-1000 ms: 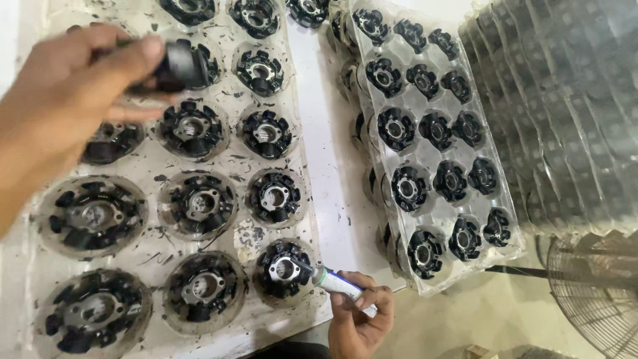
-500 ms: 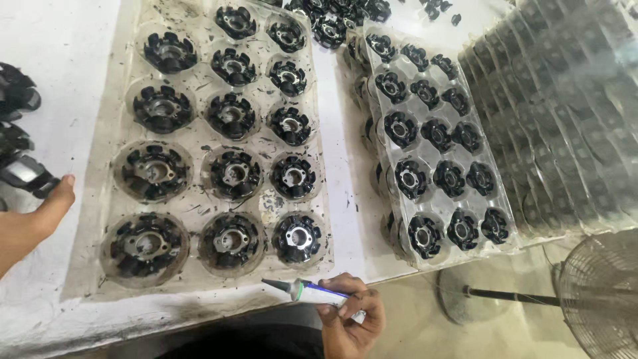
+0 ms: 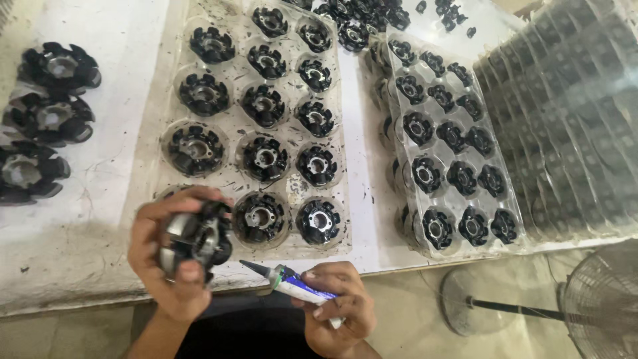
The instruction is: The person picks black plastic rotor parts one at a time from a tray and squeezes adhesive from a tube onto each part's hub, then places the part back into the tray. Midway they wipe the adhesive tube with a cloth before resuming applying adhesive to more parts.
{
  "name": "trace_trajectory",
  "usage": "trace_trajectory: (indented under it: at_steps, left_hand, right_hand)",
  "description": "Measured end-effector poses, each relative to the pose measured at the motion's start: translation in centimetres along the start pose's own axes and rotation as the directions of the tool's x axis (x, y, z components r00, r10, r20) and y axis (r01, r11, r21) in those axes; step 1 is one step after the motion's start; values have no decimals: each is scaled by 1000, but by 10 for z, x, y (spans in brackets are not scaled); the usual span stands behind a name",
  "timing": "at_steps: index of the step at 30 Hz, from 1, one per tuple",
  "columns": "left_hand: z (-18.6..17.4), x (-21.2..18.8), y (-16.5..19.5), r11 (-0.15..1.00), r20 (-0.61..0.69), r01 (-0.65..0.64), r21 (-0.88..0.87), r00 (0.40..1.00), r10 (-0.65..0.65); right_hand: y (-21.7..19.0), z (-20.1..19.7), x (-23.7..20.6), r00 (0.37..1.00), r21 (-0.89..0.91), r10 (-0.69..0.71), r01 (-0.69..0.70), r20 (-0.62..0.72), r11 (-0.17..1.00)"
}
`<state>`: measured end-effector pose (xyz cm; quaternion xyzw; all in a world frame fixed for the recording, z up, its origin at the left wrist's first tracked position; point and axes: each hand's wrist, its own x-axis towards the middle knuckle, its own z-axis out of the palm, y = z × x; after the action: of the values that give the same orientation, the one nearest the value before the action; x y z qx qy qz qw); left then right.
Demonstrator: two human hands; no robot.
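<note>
My left hand (image 3: pixel 174 262) grips a round black part with a metal hub (image 3: pixel 198 238), held just off the near left corner of a clear plastic tray (image 3: pixel 345 166). That tray holds several of the same black round parts in its cups. My right hand (image 3: pixel 335 306) holds a small white and blue tube with a dark nozzle (image 3: pixel 279 277); the nozzle points left toward the held part and stops short of it.
A second clear tray (image 3: pixel 515 219) with smaller black parts lies to the right, beside a tall stack of clear trays (image 3: pixel 571 113). Three black parts (image 3: pixel 46 119) sit loose on the white table at the left. A floor fan (image 3: pixel 598 312) stands at the lower right.
My left hand came in from the left edge and now holds a black part lifted from the tray's near left cup. The right hand with the tube shifted slightly toward it.
</note>
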<state>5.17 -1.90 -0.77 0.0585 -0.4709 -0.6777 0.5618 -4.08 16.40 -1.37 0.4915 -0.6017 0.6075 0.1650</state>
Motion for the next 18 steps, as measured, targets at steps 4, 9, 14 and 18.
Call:
trace_trajectory:
  at_steps: [4,9,14,18]
  left_hand:
    - [11,-6,11,990,131,-85,114,989,69]
    - [9,-5,16,988,211,-90,128,976,62]
    - [6,1,16,977,320,-126,169,945,67]
    - [8,-1,13,993,315,-50,108,949,14]
  right_hand:
    - [-4,0,3,999,11,-28,28,-16,1000]
    - [-6,-6,4,998,-11,-35,36,43,999]
    - [-5,-16,12,986,-42,-95,102,140,994]
    - [-2,-16,14,989,-16,-101,103,104,995]
